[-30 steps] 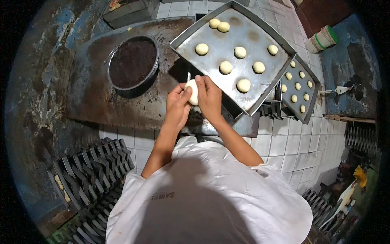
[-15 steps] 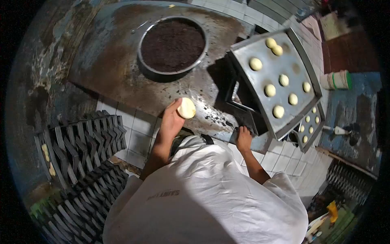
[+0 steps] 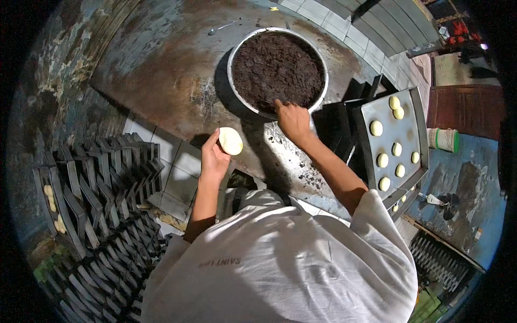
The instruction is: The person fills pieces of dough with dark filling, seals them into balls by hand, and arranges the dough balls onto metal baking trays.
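A pale, flattened piece of dough (image 3: 231,141) rests in my left hand (image 3: 214,157), held near the table's front edge. My right hand (image 3: 293,121) reaches over the near rim of a round metal bowl (image 3: 325,81) filled with dark crumbly filling (image 3: 277,67). Its fingers are closed around something at the edge of the filling, too small and hidden to make out. Right of my right arm, a metal tray (image 3: 367,141) bears several pale dough balls (image 3: 397,149), two of them touching at the far end.
Dark crumbs lie on the worn table (image 3: 161,81) near its front edge. A thin utensil (image 3: 223,27) lies beyond the bowl at the left. Stacked dark metal racks (image 3: 102,183) stand at lower left. A bucket with a green rim (image 3: 447,140) is at the right.
My right hand has moved from the table's front edge beside the tray to the bowl. The view has turned, so the bowl and tray appear farther right. My left hand still holds the dough.
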A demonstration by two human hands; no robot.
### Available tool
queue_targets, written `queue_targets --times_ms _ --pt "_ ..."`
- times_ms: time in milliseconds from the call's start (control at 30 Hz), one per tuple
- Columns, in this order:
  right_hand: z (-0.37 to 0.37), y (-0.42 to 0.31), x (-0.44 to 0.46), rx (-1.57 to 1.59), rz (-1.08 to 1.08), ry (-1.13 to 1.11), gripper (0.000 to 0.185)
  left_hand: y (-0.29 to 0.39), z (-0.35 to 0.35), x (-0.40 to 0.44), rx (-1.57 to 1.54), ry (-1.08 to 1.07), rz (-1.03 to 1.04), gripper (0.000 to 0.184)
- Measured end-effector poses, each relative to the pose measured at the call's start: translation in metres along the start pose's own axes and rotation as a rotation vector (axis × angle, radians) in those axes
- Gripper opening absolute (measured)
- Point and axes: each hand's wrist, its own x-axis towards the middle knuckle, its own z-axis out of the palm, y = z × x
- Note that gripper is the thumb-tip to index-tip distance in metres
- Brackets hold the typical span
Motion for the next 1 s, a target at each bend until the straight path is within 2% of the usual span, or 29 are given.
queue_targets --times_ms 33,100,200,267,333,367,467,533,567,667,700,733,867,900,933,1000 --pt "0.005 -0.002 0.01 -0.001 -0.008 -0.004 0.015 0.006 -0.003 0.002 -0.007 0.005 0.003 0.034" --pt "0.015 -0.004 0.024 0.029 0.031 -0.207 0.015 0.016 -0.009 0.002 -0.019 0.026 0.036 0.032" --pt "0.026 0.014 0.026 0.201 0.116 -0.146 0.022 0.02 -0.015 0.006 -0.088 0.003 0.034 0.031" --pt "0.02 0.027 0.019 0.216 0.187 -0.109 0.02 0.014 -0.012 0.01 -0.067 0.02 0.046 0.031" --pt "-0.005 0.035 0.015 1.133 0.323 -0.397 0.018 0.005 0.001 0.015 -0.044 0.022 0.062 0.031" --pt "-0.02 0.033 0.007 1.284 0.367 -0.429 0.017 0.0 0.008 0.016 -0.032 -0.001 0.054 0.031" --pt "-0.056 0.031 -0.033 1.4 0.336 -0.486 0.01 -0.024 0.027 0.019 -0.05 -0.148 -0.005 0.032" --pt "-0.053 0.03 -0.064 1.593 0.264 -0.426 0.008 -0.036 0.065 -0.005 -0.097 -0.185 -0.077 0.031" --pt "-0.049 0.029 -0.079 1.579 0.302 -0.379 0.01 -0.046 0.078 -0.011 -0.127 -0.216 -0.136 0.032" --pt "0.003 0.03 -0.132 1.677 0.34 -0.061 0.016 -0.095 0.094 -0.016 -0.176 -0.349 -0.225 0.034" --pt "0.004 0.036 -0.154 1.504 0.437 -0.067 0.016 -0.11 0.098 -0.023 -0.158 -0.362 -0.243 0.034" --pt "0.013 0.04 -0.182 1.583 0.488 -0.026 0.016 -0.123 0.101 -0.032 -0.159 -0.354 -0.27 0.033" --pt "0.061 0.055 -0.315 1.558 0.762 0.048 0.021 -0.162 0.114 -0.066 -0.143 -0.392 -0.342 0.033" --pt "0.07 0.06 -0.345 1.541 0.752 0.147 0.022 -0.172 0.116 -0.071 -0.101 -0.463 -0.335 0.035" --pt "0.06 0.066 -0.36 1.547 0.751 0.157 0.022 -0.183 0.121 -0.076 -0.091 -0.468 -0.335 0.035" --pt "0.03 0.071 -0.387 1.781 0.732 0.278 0.02 -0.203 0.127 -0.087 -0.062 -0.403 -0.371 0.035"
